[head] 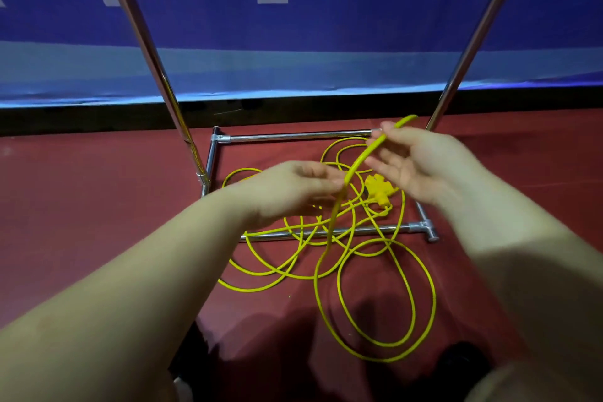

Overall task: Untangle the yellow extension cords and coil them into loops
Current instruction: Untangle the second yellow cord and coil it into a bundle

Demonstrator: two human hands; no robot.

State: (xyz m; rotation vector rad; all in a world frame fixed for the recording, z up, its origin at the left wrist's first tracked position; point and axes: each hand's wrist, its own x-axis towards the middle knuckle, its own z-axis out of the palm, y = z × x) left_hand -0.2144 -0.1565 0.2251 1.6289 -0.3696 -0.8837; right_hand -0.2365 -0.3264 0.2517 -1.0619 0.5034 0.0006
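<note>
Cord everywhere on my feed: the yellow extension cord lies in a loose tangle of overlapping loops on the dark red floor, some of it draped over the front bar of a chrome tube frame and the rest spilling toward me in two big ovals. Inside the frame's rectangle, among the strands, I can see a yellow multi-outlet plug block resting on the floor. One strand rises out of the pile in an arc and passes between both hands. My left hand sits low and to the left of that arc, fingers pointing right and meeting the cord near its fingertips; it looks like a light pinch, though motion blur keeps me from being sure how firmly it holds. My right hand is higher and farther back, palm turned inward, with the upper part of the arc running across its fingers and the cord's end poking up past the fingertips; the fingers look only loosely curved, and I cannot tell whether they actually clamp the strand or just support it. Two slanted chrome poles climb from the frame's corners out of the top of my view. Behind it all hangs a blue and white banner above a black strip at the floor line.
</note>
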